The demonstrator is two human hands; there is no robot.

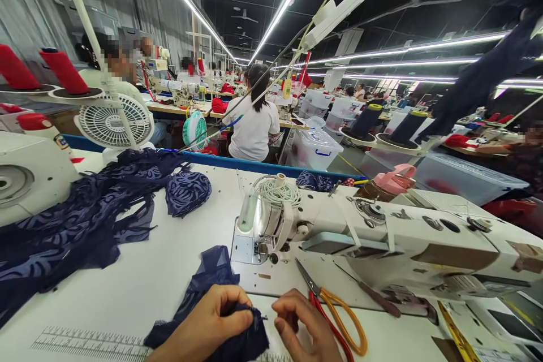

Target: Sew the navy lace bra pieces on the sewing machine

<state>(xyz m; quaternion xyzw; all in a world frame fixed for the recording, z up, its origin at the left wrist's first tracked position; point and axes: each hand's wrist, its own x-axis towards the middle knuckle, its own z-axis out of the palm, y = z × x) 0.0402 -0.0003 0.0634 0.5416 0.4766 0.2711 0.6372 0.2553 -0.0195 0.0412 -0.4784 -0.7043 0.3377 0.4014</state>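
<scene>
My left hand (212,319) is closed on a small piece of dark navy fabric (212,277) at the near edge of the white table (139,288). The fingers bunch the cloth's edge. My right hand (303,325) sits just to its right, fingers curled in a pinch near that same edge; whether it grips a thread or the cloth I cannot make out. Orange-handled scissors (339,314) lie beside my right hand. The white sewing machine (382,237) stands just behind both hands, its needle area (258,249) left of centre.
A heap of navy patterned fabric (76,220) covers the table's left. A second machine (29,175) and a small fan (112,121) stand far left. Thread cones (365,121) rise at right. Other workers sit at tables behind, with plastic bins (314,147).
</scene>
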